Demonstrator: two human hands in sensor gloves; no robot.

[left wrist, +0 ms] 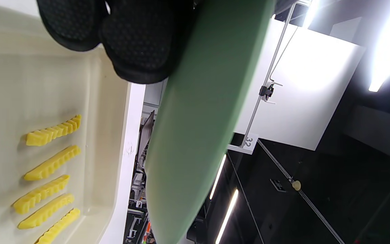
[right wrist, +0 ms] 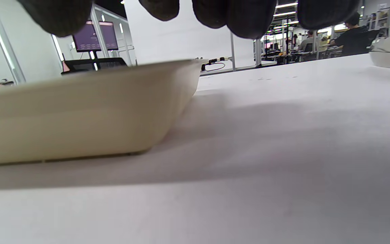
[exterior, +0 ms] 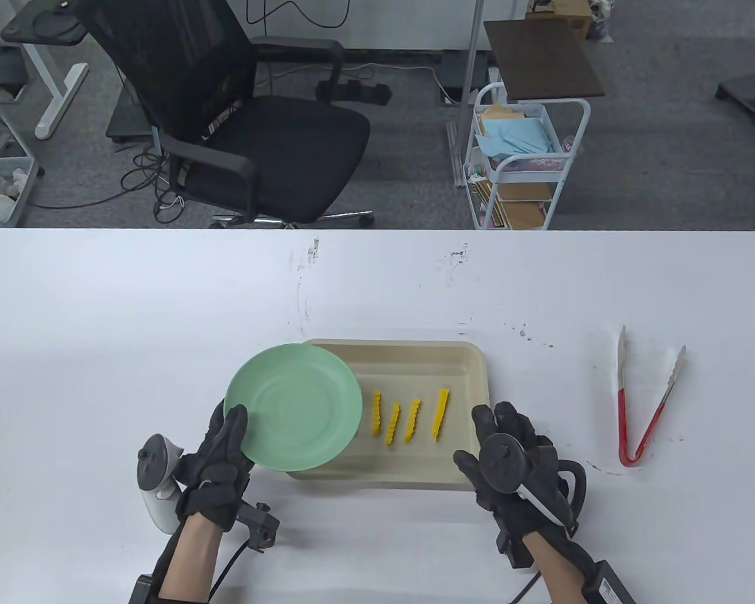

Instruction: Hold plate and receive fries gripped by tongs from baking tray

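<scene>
My left hand grips the near-left rim of a light green plate and holds it tilted over the left end of the beige baking tray. Several yellow crinkle fries lie in the tray, right of the plate. In the left wrist view the plate is seen edge-on, with my fingers beneath it and the fries below. My right hand is open and empty at the tray's near-right corner. Red-handled metal tongs lie on the table to its right.
The white table carries only the tray and tongs. The right wrist view shows the tray's outer wall close on the left, with my fingertips above bare tabletop. An office chair and a cart stand beyond the far edge.
</scene>
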